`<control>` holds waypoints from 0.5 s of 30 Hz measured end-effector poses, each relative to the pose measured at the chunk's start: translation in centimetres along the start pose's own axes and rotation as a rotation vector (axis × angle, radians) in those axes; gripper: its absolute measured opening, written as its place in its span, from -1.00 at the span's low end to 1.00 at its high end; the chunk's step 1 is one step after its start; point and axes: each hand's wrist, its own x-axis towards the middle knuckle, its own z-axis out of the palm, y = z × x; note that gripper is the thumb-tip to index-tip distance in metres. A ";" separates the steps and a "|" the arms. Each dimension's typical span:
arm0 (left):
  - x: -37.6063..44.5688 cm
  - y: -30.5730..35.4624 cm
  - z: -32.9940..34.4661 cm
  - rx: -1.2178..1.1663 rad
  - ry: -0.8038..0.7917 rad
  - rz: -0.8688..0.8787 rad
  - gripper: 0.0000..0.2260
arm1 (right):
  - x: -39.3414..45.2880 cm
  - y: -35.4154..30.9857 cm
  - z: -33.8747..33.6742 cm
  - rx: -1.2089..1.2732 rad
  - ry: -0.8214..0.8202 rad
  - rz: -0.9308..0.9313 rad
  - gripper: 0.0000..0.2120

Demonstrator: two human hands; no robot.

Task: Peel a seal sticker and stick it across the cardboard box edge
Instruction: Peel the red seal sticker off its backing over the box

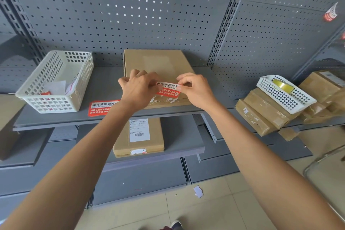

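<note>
A flat cardboard box [158, 63] lies on the grey shelf [104, 87], with torn white sticker scraps along its near edge. A red and white seal sticker [167, 87] stretches between my hands just above that edge. My left hand [137, 89] pinches its left end. Its right end sits in the fingertips of my right hand [196, 89]. Whether the sticker touches the box I cannot tell. A second red seal sticker [101, 107] lies flat on the shelf to the left, partly hidden by my left forearm.
A white basket [56, 80] with paper scraps stands at the left. At the right, a white basket [283, 93] with a tape roll rests on stacked taped boxes [261, 114]. A labelled box [139, 137] lies on the lower shelf. Pegboard wall behind.
</note>
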 end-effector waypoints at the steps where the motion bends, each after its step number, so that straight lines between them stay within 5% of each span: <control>1: 0.0 0.1 0.0 -0.006 0.002 -0.009 -0.89 | 0.0 0.0 -0.1 0.005 -0.008 0.005 -0.93; 15: -0.1 0.4 0.3 0.010 0.024 -0.025 -0.87 | -0.2 -1.0 0.0 -0.118 -0.021 -0.013 -0.89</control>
